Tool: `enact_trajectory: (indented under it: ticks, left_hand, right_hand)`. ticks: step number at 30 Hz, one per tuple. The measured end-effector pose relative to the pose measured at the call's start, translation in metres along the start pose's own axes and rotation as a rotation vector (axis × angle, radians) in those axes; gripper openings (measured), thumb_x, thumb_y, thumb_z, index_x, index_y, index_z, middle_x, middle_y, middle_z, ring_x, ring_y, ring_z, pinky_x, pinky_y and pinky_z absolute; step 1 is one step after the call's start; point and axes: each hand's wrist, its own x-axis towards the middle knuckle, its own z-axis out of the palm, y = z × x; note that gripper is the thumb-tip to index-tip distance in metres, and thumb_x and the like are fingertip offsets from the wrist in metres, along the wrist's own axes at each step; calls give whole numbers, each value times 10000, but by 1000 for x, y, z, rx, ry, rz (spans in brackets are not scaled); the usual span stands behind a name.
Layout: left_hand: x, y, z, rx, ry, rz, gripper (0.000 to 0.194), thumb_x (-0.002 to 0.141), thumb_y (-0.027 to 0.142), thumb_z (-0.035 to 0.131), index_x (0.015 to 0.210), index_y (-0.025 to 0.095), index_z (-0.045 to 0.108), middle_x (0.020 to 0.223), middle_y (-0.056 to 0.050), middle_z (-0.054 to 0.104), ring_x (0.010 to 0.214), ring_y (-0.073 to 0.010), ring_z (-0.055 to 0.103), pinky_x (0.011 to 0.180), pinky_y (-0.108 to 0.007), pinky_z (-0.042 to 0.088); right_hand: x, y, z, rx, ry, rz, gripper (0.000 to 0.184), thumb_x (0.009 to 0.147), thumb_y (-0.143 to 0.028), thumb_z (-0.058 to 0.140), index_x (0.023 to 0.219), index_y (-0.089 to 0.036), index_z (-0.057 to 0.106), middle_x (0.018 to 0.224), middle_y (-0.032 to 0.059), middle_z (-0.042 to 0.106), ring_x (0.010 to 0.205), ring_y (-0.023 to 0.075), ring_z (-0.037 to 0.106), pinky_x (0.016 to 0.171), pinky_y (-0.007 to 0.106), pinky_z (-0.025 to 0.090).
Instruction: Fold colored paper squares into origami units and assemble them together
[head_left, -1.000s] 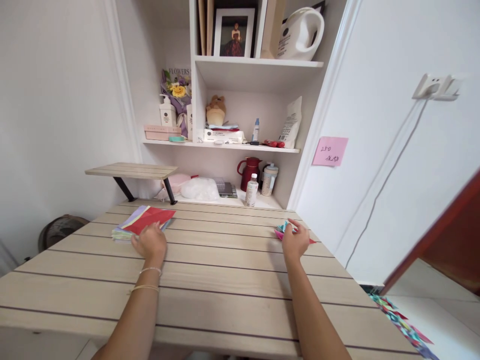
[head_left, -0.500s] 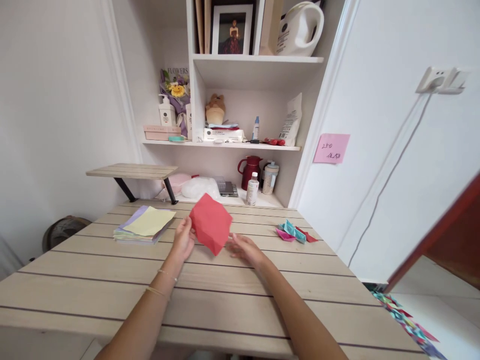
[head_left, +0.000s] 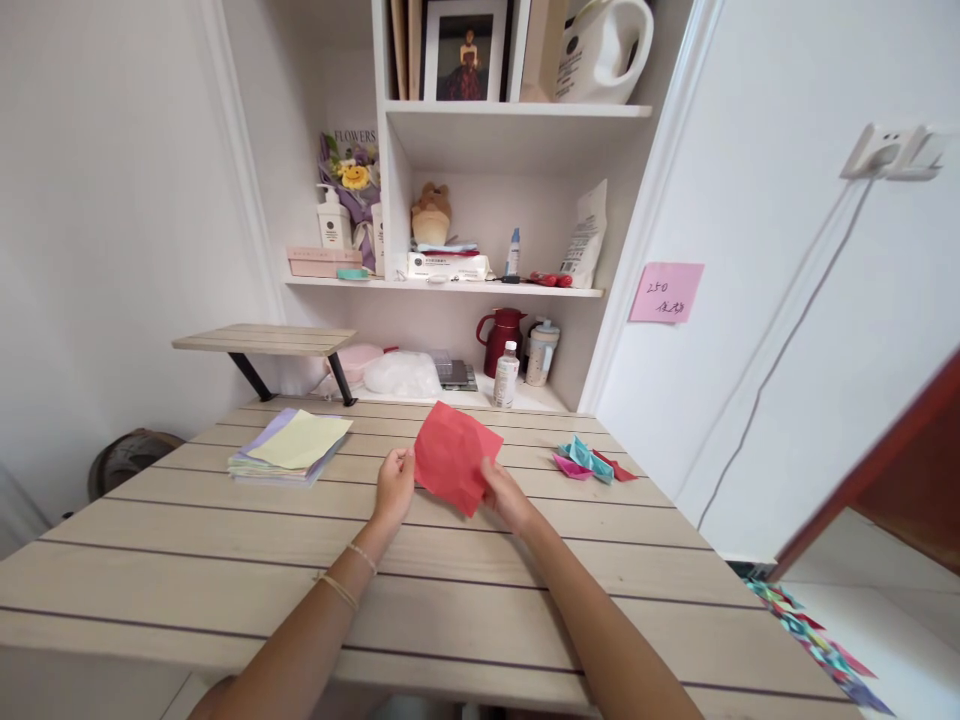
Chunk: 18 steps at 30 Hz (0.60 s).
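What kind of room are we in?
Probably a room at home: a slatted wooden table against built-in shelves holding a framed photo and a red thermos jug.

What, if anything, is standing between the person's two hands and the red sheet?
Nothing visible: the left hand and the right hand hold the red sheet at its edges. The paper stack lies apart to the left, the folded papers to the right.

Head-worn view, forward and down
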Motion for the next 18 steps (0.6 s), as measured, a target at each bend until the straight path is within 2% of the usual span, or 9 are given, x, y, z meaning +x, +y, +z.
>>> enact_trajectory:
  ticks: [2,4,7,10,13,16,18]
  left_hand:
    - [-3,5,2,-57,-170,-63,349,656,417,618,862,140,564,726,-58,651,604,-153,612,550,-248,464]
    - [-8,11,5,-100,-320,-140,390,639,388,647,936,150,561,714,-49,653,561,-147,612,529,-248,471]
    - [-12,17,7,-132,-450,-201,373,651,360,645,944,140,577,702,-52,654,526,-151,604,470,-237,462]
    - [-12,18,6,-157,-460,-234,319,654,291,650,929,146,582,741,-50,660,503,-139,587,422,-221,442]
    - [-9,18,3,-231,-373,-279,310,662,238,638,955,171,561,747,-34,658,534,-138,597,463,-228,466]
    - [-6,21,1,-384,-337,-343,296,725,336,569,970,172,547,796,-59,656,678,-176,634,605,-291,507]
    - [-6,24,1,-479,-363,-408,387,756,475,480,966,157,544,880,-103,648,782,-206,635,696,-347,503]
  right_hand:
    - [1,-1,-3,-81,122,-71,484,644,-501,634,994,-169,589,1047,98,615,945,247,570,794,362,458]
    - [0,-4,-8,-135,177,-86,439,629,-441,668,958,-157,610,1031,98,625,942,255,572,810,375,449]
    - [-3,-12,-15,-141,82,2,394,628,-389,682,932,-143,628,981,100,646,896,257,595,795,382,452]
    - [-5,-16,-20,-62,1,67,377,615,-351,697,930,-154,633,968,90,654,867,244,610,773,362,460]
    - [-4,-15,-23,11,15,61,342,611,-342,694,895,-157,643,925,80,668,829,228,621,750,340,464]
    - [-1,-14,-24,-10,-24,14,361,613,-291,684,949,-164,641,982,77,654,878,222,603,781,333,452]
    - [-1,-14,-22,-65,-59,-46,446,627,-254,661,1065,-194,596,1092,62,607,962,220,565,820,342,437]
